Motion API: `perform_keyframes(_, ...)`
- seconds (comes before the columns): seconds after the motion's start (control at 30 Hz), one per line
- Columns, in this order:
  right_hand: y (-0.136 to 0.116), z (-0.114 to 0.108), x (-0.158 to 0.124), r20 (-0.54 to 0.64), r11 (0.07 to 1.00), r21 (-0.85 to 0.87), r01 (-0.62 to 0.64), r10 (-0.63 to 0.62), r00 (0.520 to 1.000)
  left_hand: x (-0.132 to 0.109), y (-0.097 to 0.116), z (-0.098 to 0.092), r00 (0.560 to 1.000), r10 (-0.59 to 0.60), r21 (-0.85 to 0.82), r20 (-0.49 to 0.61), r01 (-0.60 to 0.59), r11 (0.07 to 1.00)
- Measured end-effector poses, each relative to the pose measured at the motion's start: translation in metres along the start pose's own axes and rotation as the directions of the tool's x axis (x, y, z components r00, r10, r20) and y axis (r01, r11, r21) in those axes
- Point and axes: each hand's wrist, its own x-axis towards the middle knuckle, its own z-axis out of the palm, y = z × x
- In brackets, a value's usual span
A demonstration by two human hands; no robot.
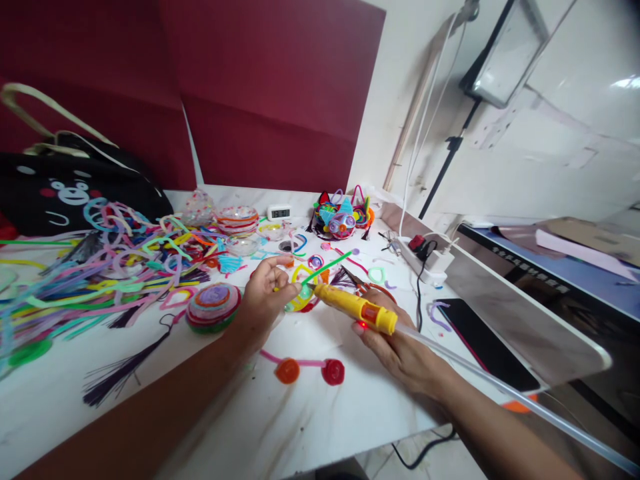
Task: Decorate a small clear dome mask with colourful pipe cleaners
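Two bare hands are both occupied: the left hand (270,290) has thumb and fingers drawn narrow on the lower end of a bright green, fuzzy pipe-cleaner stem (327,267), which slants up and away to its right, while the right hand (395,343) wraps a yellow plastic glue gun (350,304) with its nozzle (315,289) aimed at that pinch. So small in view, the nozzle may touch the stem or sit just beside it; I cannot tell. The stem should be almost weightless, soft outside and springy on its wire, bending sooner than slipping; a light pinch near one end, fingers back from the probably hot nozzle, looks the sound grip. The glue gun should feel stiff and heavier, best held around its body, since the long translucent glue stick (500,387) trailing behind the right hand may drag at its rear. Beneath the left fingertips lies a yellow looped pipe-cleaner piece (301,307); just past the right hand, orange-handled scissors (383,289). Nearer the wearer than either hand, a pink fuzzy stem (309,363) carries orange and red coiled discs (333,372); just left of the left hand sits a striped pipe-cleaner dome (213,308), with a tangled multicoloured heap of stems (125,267) farther out.
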Motion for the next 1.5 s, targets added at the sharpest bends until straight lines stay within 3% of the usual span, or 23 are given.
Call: perform_keyframes(1.5,-0.0006,0.0001,0.0002,-0.038,0.999,-0.033,0.041,-0.043,0.998,0.0009,-0.0020,0.0003,1.000,0.002,0.007,-0.011,-0.002,1.000)
